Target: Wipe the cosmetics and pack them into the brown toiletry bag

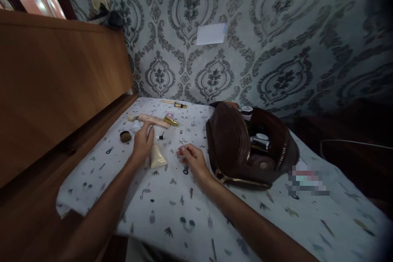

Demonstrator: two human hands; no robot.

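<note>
My left hand (143, 142) reaches over the left part of the patterned cloth, fingers stretched out and thumb apart. Its fingertips are at a long peach-coloured tube or box (158, 121); whether they touch it I cannot tell. Just right of its wrist lies a cream squeeze tube (157, 157). My right hand (194, 161) pinches a small reddish object (180, 152), mostly hidden by the fingers. Close by on its right stands a dark brown zip bag (229, 143), open, with a silver-and-black container (260, 142) and other items inside.
A gold tube (171, 121), a gold-and-black vial (180, 105), a dark round item (125, 136) and a small white item (136, 125) lie on the cloth (172, 221). A wooden panel (61, 86) borders the left; papered wall (184, 77) stands behind. A blurred patch (308, 181) lies right of the bag.
</note>
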